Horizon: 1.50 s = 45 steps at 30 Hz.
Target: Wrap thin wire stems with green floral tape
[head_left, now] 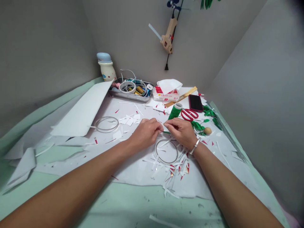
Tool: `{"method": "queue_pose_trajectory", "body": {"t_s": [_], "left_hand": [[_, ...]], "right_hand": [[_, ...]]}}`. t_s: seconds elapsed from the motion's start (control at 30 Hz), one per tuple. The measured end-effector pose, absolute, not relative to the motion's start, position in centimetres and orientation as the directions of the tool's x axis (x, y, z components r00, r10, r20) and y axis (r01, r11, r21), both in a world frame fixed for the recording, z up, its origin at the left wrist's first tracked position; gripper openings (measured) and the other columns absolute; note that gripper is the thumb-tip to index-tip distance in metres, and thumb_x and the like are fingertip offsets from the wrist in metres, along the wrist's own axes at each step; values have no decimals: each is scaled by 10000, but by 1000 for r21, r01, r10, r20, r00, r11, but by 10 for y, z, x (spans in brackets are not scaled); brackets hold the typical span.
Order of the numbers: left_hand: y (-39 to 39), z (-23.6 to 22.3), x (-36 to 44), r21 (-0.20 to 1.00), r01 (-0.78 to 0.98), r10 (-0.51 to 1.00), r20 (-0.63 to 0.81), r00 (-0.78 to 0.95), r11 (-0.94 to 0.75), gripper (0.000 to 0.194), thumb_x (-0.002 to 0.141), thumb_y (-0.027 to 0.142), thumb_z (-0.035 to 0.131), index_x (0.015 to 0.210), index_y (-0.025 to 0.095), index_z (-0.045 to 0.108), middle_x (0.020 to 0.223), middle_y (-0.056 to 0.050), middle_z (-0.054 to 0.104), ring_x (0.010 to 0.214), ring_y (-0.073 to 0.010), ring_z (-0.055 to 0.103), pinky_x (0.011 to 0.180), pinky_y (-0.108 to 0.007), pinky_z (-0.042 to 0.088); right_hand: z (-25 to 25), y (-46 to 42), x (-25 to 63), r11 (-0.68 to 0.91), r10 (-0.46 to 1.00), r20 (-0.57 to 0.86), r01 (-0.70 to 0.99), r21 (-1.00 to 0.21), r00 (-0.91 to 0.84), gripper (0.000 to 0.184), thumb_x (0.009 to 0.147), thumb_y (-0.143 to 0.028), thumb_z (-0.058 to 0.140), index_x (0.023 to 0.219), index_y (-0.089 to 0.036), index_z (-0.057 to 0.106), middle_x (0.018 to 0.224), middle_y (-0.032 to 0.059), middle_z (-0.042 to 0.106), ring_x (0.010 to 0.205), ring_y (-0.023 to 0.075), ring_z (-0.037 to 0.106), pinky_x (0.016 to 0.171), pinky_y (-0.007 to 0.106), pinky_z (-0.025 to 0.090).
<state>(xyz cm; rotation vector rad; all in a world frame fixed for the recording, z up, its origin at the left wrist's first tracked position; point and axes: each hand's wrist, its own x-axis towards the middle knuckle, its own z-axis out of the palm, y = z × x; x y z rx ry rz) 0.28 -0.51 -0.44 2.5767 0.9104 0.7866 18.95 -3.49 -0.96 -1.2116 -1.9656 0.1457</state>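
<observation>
My left hand (pixel 144 133) and my right hand (pixel 181 133) meet above the paper-covered table, their fingertips pinching a thin green-wrapped wire (pixel 167 132). Just below my hands lies a thin wire hoop (pixel 166 151) among white and red paper scraps. A second hoop (pixel 106 124) rests further left. Beyond my right hand stands a roll of green tape (pixel 174 111), beside red-handled scissors (pixel 189 114). Its far end points toward the back of the table.
Green foil leaves (pixel 209 112) and a small wooden ball (pixel 207 130) lie right of my right hand. At the back are a metal tray (pixel 130 91) of wires and spools, a tissue pack (pixel 166 91), a phone (pixel 196 103) and a ceramic jar (pixel 106 67). A glue gun (pixel 168 36) hangs on the wall.
</observation>
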Motion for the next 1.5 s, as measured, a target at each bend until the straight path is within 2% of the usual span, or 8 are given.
{"method": "queue_pose_trajectory", "body": {"t_s": [0.27,0.47,0.63,0.83,1.0,1.23,1.37,1.5], "left_hand": [[2,-4,0,691,416,789,387,477,-591,129,827,212,494,846,180,618,874,-19,608,808,-145,565,731,-273,440],[4,-10,0,512,582,775,394,494,-632,145,812,146,473,820,176,615,845,-33,607,781,-168,558,770,-326,427],[-1,-8,2,423,532,675,363,643,-734,166,809,123,477,850,188,624,841,-35,608,800,-179,557,837,-375,398],[-1,-5,3,617,414,699,335,631,-670,120,807,165,514,841,182,628,845,-23,606,784,-149,560,777,-307,432],[3,-5,1,767,367,805,312,505,-527,146,834,234,499,881,177,625,896,-23,632,819,-144,583,733,-270,448],[1,-7,-1,500,540,734,404,546,-677,157,834,164,470,858,177,624,877,-37,613,813,-172,561,797,-336,418],[-4,-6,0,358,512,623,386,680,-781,186,841,138,450,875,182,627,869,-44,607,837,-188,559,846,-377,383],[-5,-3,0,492,410,609,364,705,-768,151,827,149,480,851,187,624,866,-28,604,823,-163,560,815,-332,405]], "right_hand": [[-15,-35,189,517,847,418,694,-501,-329,147,848,-217,562,846,-191,707,754,16,685,692,127,591,655,232,427],[-7,-44,177,619,762,461,720,-312,-455,160,866,-234,539,867,-198,694,742,32,673,713,143,556,675,253,418],[-7,-39,183,548,775,574,733,-402,-265,170,868,-243,538,843,-198,700,761,35,684,713,153,576,705,275,433],[-18,-27,197,417,889,438,628,-657,-133,173,851,-273,554,836,-200,710,808,16,707,714,143,627,673,249,463],[-18,-32,192,483,865,423,680,-552,-271,154,844,-223,563,855,-198,715,820,19,707,727,135,608,683,247,447],[-4,-45,180,609,744,550,723,-325,-379,162,867,-240,541,865,-195,696,738,35,664,710,150,547,690,270,421],[-4,-41,186,556,768,580,733,-391,-272,168,870,-247,544,839,-195,701,717,34,649,696,152,548,693,278,423],[-12,-32,194,513,826,521,668,-539,-213,168,865,-256,550,834,-203,707,737,24,660,698,143,580,681,262,443]]}}
